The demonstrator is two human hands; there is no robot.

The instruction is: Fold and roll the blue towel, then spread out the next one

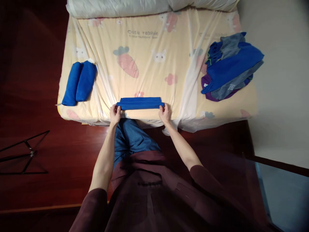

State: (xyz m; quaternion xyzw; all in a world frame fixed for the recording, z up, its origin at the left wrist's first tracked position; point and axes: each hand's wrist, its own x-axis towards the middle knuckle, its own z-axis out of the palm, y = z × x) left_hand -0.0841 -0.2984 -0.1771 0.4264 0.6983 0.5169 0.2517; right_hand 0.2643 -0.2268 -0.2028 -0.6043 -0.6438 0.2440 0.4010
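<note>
A blue cloth, folded into a long narrow strip, lies across the near edge of the bed. My left hand pinches its left end, and my right hand pinches its right end. The near part of the strip overlaps the far part, with a fold line along its length. Two rolled blue cloths rest side by side at the bed's left. To the right is a loose pile of blue, grey and purple clothes.
The bed has a yellow sheet printed with carrots and rabbits, under a sheer layer. A pale rolled quilt lies along its far side. A black tripod leg assembly stands on the dark red floor at left. A pale wall borders the right.
</note>
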